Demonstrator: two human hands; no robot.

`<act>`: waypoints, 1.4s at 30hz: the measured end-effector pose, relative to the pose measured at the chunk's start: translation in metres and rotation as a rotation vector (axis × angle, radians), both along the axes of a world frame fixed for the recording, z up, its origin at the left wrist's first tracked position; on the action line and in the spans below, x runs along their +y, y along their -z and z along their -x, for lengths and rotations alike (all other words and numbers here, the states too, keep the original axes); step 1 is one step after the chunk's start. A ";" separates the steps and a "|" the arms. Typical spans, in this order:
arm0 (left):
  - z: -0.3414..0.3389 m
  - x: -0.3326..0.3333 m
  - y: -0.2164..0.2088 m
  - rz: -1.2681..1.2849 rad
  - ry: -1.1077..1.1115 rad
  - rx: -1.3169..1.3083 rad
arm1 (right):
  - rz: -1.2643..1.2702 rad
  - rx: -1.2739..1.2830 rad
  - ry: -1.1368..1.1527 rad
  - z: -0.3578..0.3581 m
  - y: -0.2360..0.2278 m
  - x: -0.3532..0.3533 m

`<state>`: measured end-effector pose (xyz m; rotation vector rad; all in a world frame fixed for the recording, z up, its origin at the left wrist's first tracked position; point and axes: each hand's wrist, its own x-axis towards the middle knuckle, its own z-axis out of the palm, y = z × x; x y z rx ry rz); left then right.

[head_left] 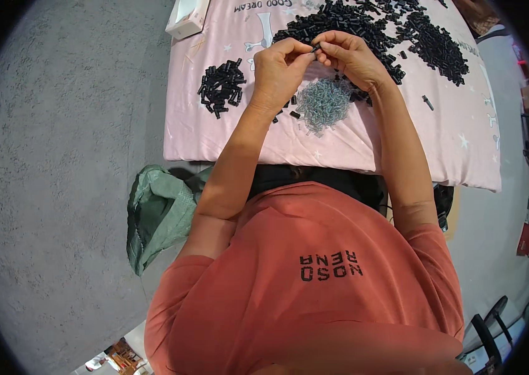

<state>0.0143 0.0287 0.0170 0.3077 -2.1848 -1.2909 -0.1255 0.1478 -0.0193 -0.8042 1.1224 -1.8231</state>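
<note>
Both of my hands meet above the table, fingertips pinched around a small black cylindrical piece [315, 47]. My left hand [277, 70] is closed on one end of it, and my right hand [353, 61] grips the other. The fingers cover most of the piece, so its details are hidden. Just below the hands lies a heap of tiny shiny, pale pieces [324, 103], too small to tell exactly. A small pile of black tubular pieces [222, 86] sits left of my left hand. Behind the hands spreads a large heap of similar black pieces [339, 20].
A pink patterned cloth [402, 147] covers the table. Another heap of black pieces [434, 47] lies at right, near a lone dark piece [427, 102]. A white box [187, 17] stands at the far left corner. A green sack [158, 212] rests beside the table's near left.
</note>
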 end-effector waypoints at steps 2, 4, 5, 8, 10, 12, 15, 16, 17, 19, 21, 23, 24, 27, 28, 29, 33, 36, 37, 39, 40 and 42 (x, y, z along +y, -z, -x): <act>0.000 0.003 -0.003 0.042 0.024 0.043 | 0.010 -0.004 0.000 0.000 -0.001 0.000; -0.002 0.004 -0.005 0.019 0.022 0.021 | 0.021 -0.007 -0.001 -0.001 -0.001 0.001; -0.002 0.005 -0.006 -0.004 0.020 0.000 | 0.035 -0.011 -0.007 -0.001 -0.001 0.001; 0.000 0.003 -0.001 -0.220 0.035 0.014 | 0.055 -0.027 -0.014 -0.003 -0.001 0.000; -0.002 0.003 0.001 -0.326 0.059 0.034 | 0.060 -0.040 -0.014 -0.003 -0.001 -0.001; -0.003 0.004 0.002 -0.433 0.085 0.052 | 0.068 -0.021 -0.007 -0.004 -0.001 0.000; -0.003 0.006 0.005 -0.595 0.115 0.120 | 0.049 0.009 0.020 -0.004 0.000 -0.001; -0.004 0.007 0.006 -0.605 0.112 0.124 | 0.050 0.009 0.020 -0.004 -0.001 -0.001; -0.004 0.008 0.006 -0.616 0.109 0.127 | 0.054 0.001 0.014 -0.005 -0.002 0.000; -0.003 0.011 0.008 -0.583 0.097 0.144 | 0.058 -0.006 0.010 -0.004 -0.002 0.000; -0.004 0.013 0.010 -0.552 0.086 0.160 | 0.085 -0.021 -0.035 -0.003 -0.002 0.001; -0.005 0.015 0.011 -0.455 0.038 0.157 | 0.090 -0.022 -0.038 -0.004 -0.002 0.000; -0.005 0.015 0.013 -0.454 0.038 0.158 | 0.095 -0.025 -0.041 -0.005 -0.003 0.000; -0.005 0.016 0.015 -0.397 0.026 0.177 | 0.110 -0.017 -0.040 -0.005 -0.003 0.001; -0.006 0.017 0.014 -0.395 0.026 0.176 | 0.111 -0.017 -0.040 -0.005 -0.003 0.001; -0.006 0.017 0.013 -0.393 0.025 0.174 | 0.111 -0.020 -0.036 -0.006 -0.004 0.000; -0.005 0.017 0.011 -0.391 0.035 0.209 | 0.115 -0.024 -0.023 -0.007 -0.004 -0.001; -0.006 0.021 0.006 -0.369 0.014 0.171 | 0.121 0.009 0.019 -0.007 -0.004 0.000; -0.006 0.020 0.005 -0.369 0.013 0.173 | 0.121 0.010 0.018 -0.008 -0.005 0.000; -0.006 0.020 0.003 -0.392 0.016 0.163 | 0.122 0.008 0.009 -0.009 -0.007 0.000; -0.007 0.019 0.003 -0.392 0.016 0.163 | 0.122 0.008 0.009 -0.009 -0.006 0.000; -0.008 0.018 0.004 -0.517 0.059 0.164 | 0.136 -0.011 0.014 -0.009 -0.006 -0.001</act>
